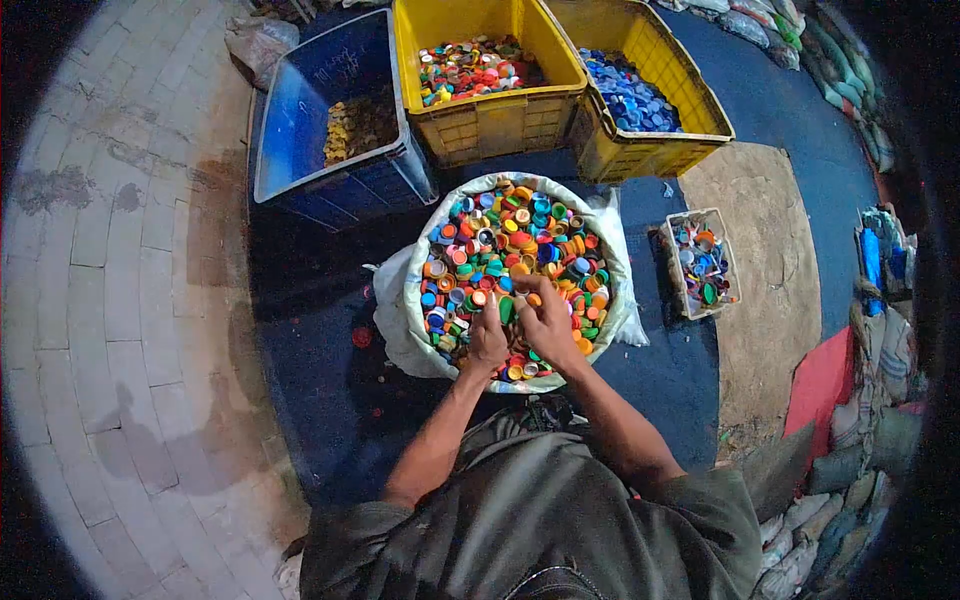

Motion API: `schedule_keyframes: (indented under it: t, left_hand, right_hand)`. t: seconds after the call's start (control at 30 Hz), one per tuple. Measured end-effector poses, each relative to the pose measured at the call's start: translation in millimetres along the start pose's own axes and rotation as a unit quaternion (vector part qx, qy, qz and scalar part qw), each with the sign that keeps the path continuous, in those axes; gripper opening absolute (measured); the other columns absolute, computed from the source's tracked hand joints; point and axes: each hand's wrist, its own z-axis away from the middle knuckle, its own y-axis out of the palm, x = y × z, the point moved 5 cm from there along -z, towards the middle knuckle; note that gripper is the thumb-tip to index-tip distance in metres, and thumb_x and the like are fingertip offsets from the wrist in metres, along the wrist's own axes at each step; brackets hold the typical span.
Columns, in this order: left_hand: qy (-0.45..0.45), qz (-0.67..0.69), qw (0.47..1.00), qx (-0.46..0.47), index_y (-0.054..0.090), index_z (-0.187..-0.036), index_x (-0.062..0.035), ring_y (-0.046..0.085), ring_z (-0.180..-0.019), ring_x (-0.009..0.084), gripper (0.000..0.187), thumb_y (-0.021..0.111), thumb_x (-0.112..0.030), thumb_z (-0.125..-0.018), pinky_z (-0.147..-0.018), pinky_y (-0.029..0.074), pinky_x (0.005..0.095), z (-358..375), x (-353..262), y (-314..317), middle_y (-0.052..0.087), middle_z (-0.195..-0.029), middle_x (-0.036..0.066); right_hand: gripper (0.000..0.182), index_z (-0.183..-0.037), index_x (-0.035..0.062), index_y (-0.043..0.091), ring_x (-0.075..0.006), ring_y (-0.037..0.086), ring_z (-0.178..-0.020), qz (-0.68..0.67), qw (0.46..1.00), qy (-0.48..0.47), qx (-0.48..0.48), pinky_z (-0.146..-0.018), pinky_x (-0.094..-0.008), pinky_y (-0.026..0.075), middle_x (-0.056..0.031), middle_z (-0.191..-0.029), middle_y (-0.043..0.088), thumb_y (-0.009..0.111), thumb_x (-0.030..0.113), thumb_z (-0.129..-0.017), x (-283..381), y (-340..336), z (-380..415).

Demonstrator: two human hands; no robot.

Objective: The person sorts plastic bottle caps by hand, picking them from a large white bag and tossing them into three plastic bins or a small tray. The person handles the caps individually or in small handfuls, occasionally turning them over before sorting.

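Note:
A large round sack (417, 290) with a rolled white rim stands in front of me, heaped with plastic bottle caps (522, 217) of many colours. Both my hands reach over its near half, close on the caps. My left hand (487, 343) is closed, its fingers drawn together and pointing away from me; I cannot tell what is in them. My right hand (549, 328) is angled inward, with index finger and thumb apart over the caps. A green cap (506, 310) shows between the two hands.
Behind the sack stand a blue crate (300, 180), a yellow crate (500, 115) with mixed caps and another yellow crate (640, 155) with blue caps. A small white basket (683, 265) of caps sits right, by a brown mat (765, 350). Filled bags (850, 470) line the right side.

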Motion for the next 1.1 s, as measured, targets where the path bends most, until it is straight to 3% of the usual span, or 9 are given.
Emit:
schedule_keyframes:
  t: [0.07,0.1,0.2,0.33,0.57,0.67,0.77,0.97,1.1]
  left_hand:
    - [0.067,-0.05,0.996,-0.015,0.03,-0.138,0.0043,0.05,-0.114,0.0406,0.045,0.031,-0.019,-0.099,-0.092,0.043,0.0409,5.5,-3.4,-2.2,0.049,-0.126,0.028]
    - [0.119,-0.09,0.988,-0.031,0.026,-0.14,0.0037,0.049,-0.116,0.0399,0.047,0.033,-0.016,-0.099,-0.095,0.042,0.04,9.0,-12.6,-5.0,0.048,-0.128,0.028]
    - [0.14,-0.109,0.984,-0.016,0.021,-0.143,0.0021,0.048,-0.118,0.039,0.048,0.033,-0.012,-0.098,-0.096,0.042,0.0394,4.3,15.6,2.9,0.044,-0.131,0.028]
    - [0.104,-0.16,0.982,0.002,0.019,-0.144,0.0014,0.048,-0.118,0.0369,0.048,0.03,-0.014,-0.1,-0.098,0.041,0.0394,4.3,34.4,8.8,0.042,-0.133,0.027]
    - [-0.021,0.162,0.986,0.016,0.038,-0.133,0.0009,0.055,-0.107,0.0231,0.046,0.029,-0.032,-0.102,-0.083,0.048,0.0322,5.9,-26.6,-4.5,0.052,-0.118,0.014]
    - [0.008,0.235,0.972,0.025,0.047,-0.121,-0.0017,0.062,-0.091,0.0165,0.04,0.033,-0.033,-0.101,-0.069,0.051,0.027,7.3,-53.5,-15.8,0.056,-0.109,0.009]
    - [-0.075,0.403,0.907,0.096,0.05,-0.114,-0.0047,0.064,-0.06,0.0124,0.03,0.042,-0.029,-0.099,-0.056,0.051,0.0256,11.8,-80.8,-21.1,0.06,-0.097,0.007]
    - [-0.058,0.441,0.885,0.138,0.052,-0.12,-0.0038,0.065,-0.077,0.0143,0.033,0.051,-0.024,-0.094,-0.066,0.053,0.0237,18.8,-85.6,-21.8,0.06,-0.108,0.006]
    - [-0.076,0.445,0.888,0.09,0.053,-0.122,-0.005,0.065,-0.063,0.0126,0.032,0.048,-0.024,-0.097,-0.057,0.053,0.0234,15.0,-82.6,-19.8,0.062,-0.099,0.002]
  right_hand:
    - [0.039,-0.115,0.0014,0.05,-0.0194,0.057,-0.085,0.128,0.982,-0.137,-0.02,-0.07,-0.0317,0.047,-0.0135,-0.102,0.055,0.059,0.009,-0.078,6.7,-7.5,7.6]
    - [0.043,-0.108,0.0035,0.053,-0.0268,0.056,-0.089,0.122,0.97,-0.208,-0.029,-0.075,-0.0359,0.046,-0.0141,-0.101,0.055,0.065,0.007,-0.066,19.0,-8.6,9.7]
    - [0.042,-0.105,0.0042,0.055,-0.0301,0.054,-0.097,0.218,0.927,-0.304,0.003,-0.082,-0.0401,0.043,-0.0131,-0.103,0.056,0.065,0.006,-0.064,48.8,-8.3,18.4]
    - [0.052,-0.112,0.0056,0.054,-0.0305,0.053,-0.103,0.243,0.918,-0.312,0.034,-0.087,-0.0423,0.042,-0.0129,-0.112,0.057,0.072,0.001,-0.063,49.4,-0.2,16.8]
    - [0.056,-0.113,0.0043,0.051,-0.032,0.059,-0.099,0.183,0.929,-0.321,0.023,-0.084,-0.041,0.045,-0.0133,-0.108,0.061,0.078,0.003,-0.064,30.3,2.1,14.2]
    - [0.054,-0.109,0.0026,0.05,-0.03,0.06,-0.096,0.158,0.948,-0.277,0.009,-0.081,-0.0386,0.047,-0.0142,-0.105,0.061,0.081,0.009,-0.066,23.5,1.1,13.5]
    - [0.055,-0.109,0.0009,0.049,-0.029,0.061,-0.092,0.132,0.971,-0.198,-0.017,-0.078,-0.0375,0.049,-0.0157,-0.1,0.06,0.082,0.015,-0.068,10.2,0.6,15.1]
    - [0.061,-0.116,-0.0006,0.045,-0.0302,0.06,-0.096,0.115,0.971,-0.207,-0.014,-0.079,-0.0377,0.048,-0.0185,-0.099,0.059,0.081,0.016,-0.07,12.2,-0.5,16.8]
    - [0.06,-0.117,-0.0004,0.045,-0.0307,0.059,-0.097,0.094,0.966,-0.24,-0.016,-0.082,-0.0378,0.047,-0.0175,-0.102,0.059,0.08,0.012,-0.069,19.1,5.5,14.8]
